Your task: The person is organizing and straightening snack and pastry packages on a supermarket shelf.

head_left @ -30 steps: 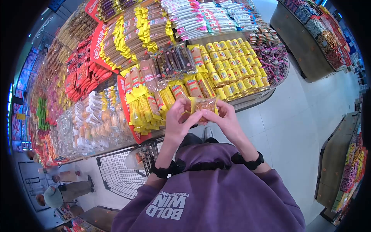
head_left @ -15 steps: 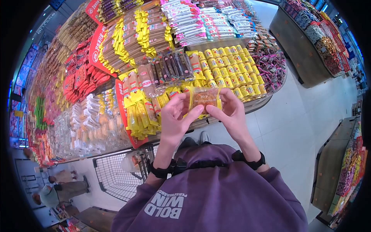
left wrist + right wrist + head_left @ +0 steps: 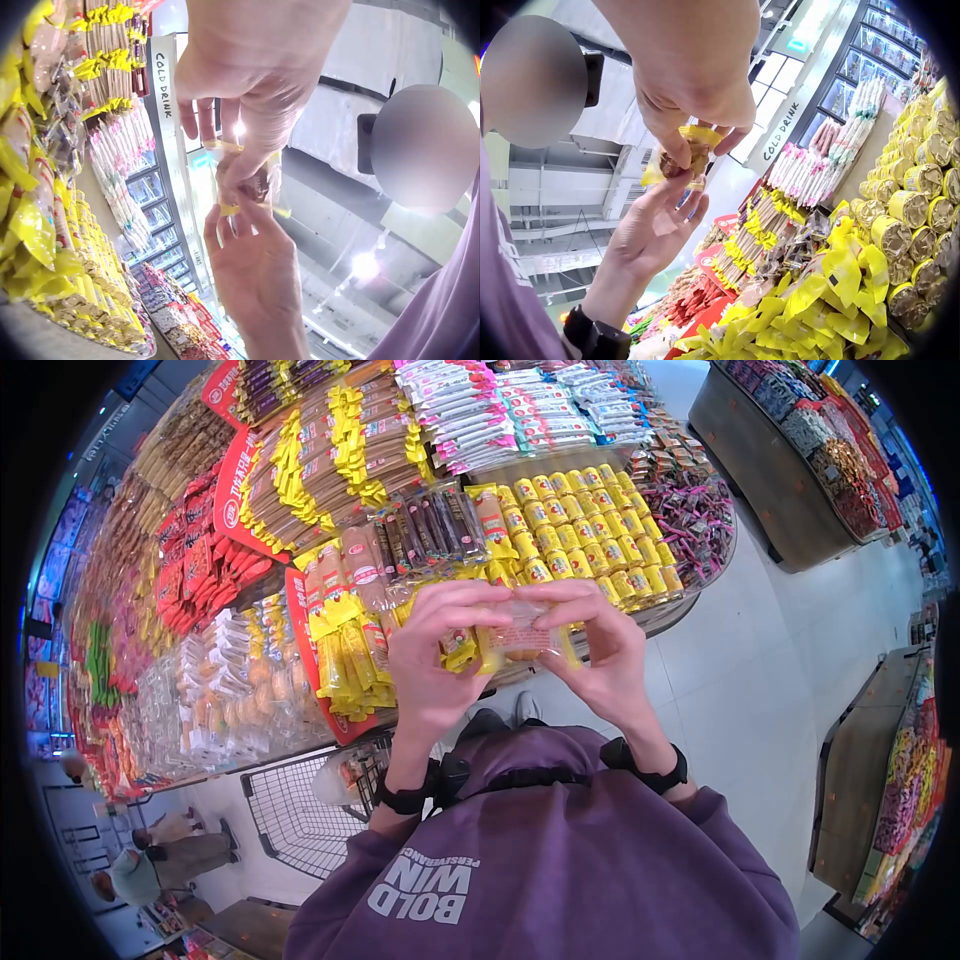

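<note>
A small snack packet (image 3: 520, 639), clear with yellow edges, is held in front of the body. My left hand (image 3: 432, 655) pinches its left side and my right hand (image 3: 606, 650) its right side. Pale print shows on the face turned up in the head view. Through the film in the left wrist view, the packet (image 3: 262, 184) shows a brown piece inside, partly covered by thumbs and fingers. Seen from the right wrist, the thumbs press close together on the packet (image 3: 702, 138).
Beyond the hands stands a display heaped with yellow-wrapped rolls (image 3: 590, 540), yellow-ended packets (image 3: 345, 650) and dark wrapped sticks (image 3: 430, 530). A wire shopping cart (image 3: 300, 810) is at lower left, with a person (image 3: 135, 875) farther off. More bins (image 3: 780, 470) stand at right.
The packet has turned from its brown, labelled front to a paler printed face. My fingers have moved up over its top edge, and both hands have shifted slightly left.
</note>
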A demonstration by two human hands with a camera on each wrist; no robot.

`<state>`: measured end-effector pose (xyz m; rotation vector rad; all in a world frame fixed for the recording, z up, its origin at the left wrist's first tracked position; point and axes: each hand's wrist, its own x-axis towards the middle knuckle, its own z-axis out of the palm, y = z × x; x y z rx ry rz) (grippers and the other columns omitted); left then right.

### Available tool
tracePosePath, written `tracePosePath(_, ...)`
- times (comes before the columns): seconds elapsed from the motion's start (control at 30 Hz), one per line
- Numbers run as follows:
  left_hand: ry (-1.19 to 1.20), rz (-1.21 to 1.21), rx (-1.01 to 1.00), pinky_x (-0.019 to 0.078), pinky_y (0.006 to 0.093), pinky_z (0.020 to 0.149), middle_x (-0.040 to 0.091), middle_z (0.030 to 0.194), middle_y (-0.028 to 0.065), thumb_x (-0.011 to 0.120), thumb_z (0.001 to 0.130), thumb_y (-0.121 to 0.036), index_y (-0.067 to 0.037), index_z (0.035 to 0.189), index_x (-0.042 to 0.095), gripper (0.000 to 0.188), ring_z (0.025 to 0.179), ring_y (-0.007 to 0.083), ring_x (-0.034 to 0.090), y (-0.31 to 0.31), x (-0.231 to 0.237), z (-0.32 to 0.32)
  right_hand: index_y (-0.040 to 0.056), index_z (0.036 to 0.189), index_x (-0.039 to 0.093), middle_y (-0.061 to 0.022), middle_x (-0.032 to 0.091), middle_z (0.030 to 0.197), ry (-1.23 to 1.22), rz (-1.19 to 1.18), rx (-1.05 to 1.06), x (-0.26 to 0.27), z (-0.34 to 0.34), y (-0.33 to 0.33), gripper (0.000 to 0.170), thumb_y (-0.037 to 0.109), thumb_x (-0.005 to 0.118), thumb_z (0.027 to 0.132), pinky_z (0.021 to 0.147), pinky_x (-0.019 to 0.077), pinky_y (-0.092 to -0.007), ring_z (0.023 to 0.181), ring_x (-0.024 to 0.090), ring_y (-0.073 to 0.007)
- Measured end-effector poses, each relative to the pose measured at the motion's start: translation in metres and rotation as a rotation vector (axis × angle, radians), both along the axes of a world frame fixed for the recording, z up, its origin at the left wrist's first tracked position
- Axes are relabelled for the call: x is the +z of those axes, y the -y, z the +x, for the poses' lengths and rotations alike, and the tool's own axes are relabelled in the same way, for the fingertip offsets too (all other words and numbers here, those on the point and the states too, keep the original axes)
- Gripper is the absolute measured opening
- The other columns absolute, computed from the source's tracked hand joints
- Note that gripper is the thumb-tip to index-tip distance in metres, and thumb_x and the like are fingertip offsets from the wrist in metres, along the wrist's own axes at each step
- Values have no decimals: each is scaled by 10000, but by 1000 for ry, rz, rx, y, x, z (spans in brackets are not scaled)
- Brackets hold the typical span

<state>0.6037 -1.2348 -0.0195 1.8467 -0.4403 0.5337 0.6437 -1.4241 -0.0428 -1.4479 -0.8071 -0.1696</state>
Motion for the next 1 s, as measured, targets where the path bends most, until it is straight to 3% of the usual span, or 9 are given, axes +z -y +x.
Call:
tracePosePath(0.13, -273, -41, 131, 475, 314, 931, 692, 1039, 76, 767, 662, 75, -26, 1023, 656, 392, 1055, 185, 622, 12, -6, -12, 14, 1172, 555, -106, 647, 1153, -224, 108, -35, 14, -9, -3, 420, 12, 745, 797, 945, 452, -335, 1085, 610, -179)
tracePosePath(0.23, -428, -443, 2, 499, 274, 870, 685, 1030, 70, 790, 743, 15, 14, 1081, 608, 384, 995, 133, 640, 28, -3, -13, -1, 1218, 518, -78, 643, 1112, -290, 101, -15, 12, -5, -5, 467, 52, 759, 822, 901, 464, -302, 1042, 610, -142)
tracePosePath(0.3, -445, -388, 12, 507, 262, 852, 679, 1044, 76, 788, 766, -4, 29, 1115, 583, 406, 973, 115, 643, 30, -5, -11, -3, 1211, 523, -65, 643, 1102, -477, 157, 65, 7, -6, -8, 457, 67, 762, 828, 869, 469, -279, 1014, 609, -124)
tracePosePath(0.43, -384, -310, -6, 508, 263, 862, 673, 1069, 93, 769, 791, -4, 37, 1126, 574, 390, 981, 119, 644, 28, -11, -6, -5, 1253, 520, -53, 644, 1096, -527, 181, 51, 3, -1, -3, 462, 96, 743, 860, 843, 468, -247, 996, 602, -101)
tracePosePath(0.6, -452, -588, -71, 509, 262, 871, 665, 1136, 121, 727, 832, 8, 77, 1245, 540, 459, 1013, 127, 639, 29, -9, -2, -8, 1283, 532, -55, 655, 1063, -437, -57, 44, 17, 11, 8, 468, 106, 730, 875, 805, 480, -240, 954, 610, -89)
tracePosePath(0.7, -490, -721, 5, 512, 251, 852, 681, 1099, 116, 728, 836, 5, 79, 1249, 548, 456, 975, 121, 651, 32, -2, -1, -17, 1251, 554, -58, 662, 1052, -443, 118, -6, 24, 9, 0, 441, 100, 737, 867, 785, 490, -234, 927, 616, -81)
tracePosePath(0.77, -488, -786, 89, 514, 243, 834, 695, 1057, 107, 727, 844, -5, 77, 1226, 567, 422, 937, 117, 661, 32, -1, 2, -22, 1238, 559, -58, 661, 1047, -498, 88, 23, 24, 7, 1, 431, 95, 740, 864, 789, 493, -229, 917, 620, -84)
tracePosePath(0.87, -469, -682, 142, 516, 238, 811, 706, 994, 90, 711, 867, -25, 66, 1194, 591, 361, 876, 114, 667, 31, -3, 2, -27, 1207, 572, -59, 658, 1041, -517, 73, 26, 18, 8, -1, 400, 84, 740, 861, 794, 498, -226, 897, 627, -94)
tracePosePath(1.0, -494, -575, 69, 511, 234, 813, 689, 1029, 90, 712, 875, -37, 59, 1163, 600, 324, 913, 105, 648, 26, -7, 2, -27, 1175, 594, -60, 659, 1044, -522, 180, -17, 17, 11, -5, 360, 62, 736, 857, 802, 497, -237, 919, 623, -103)
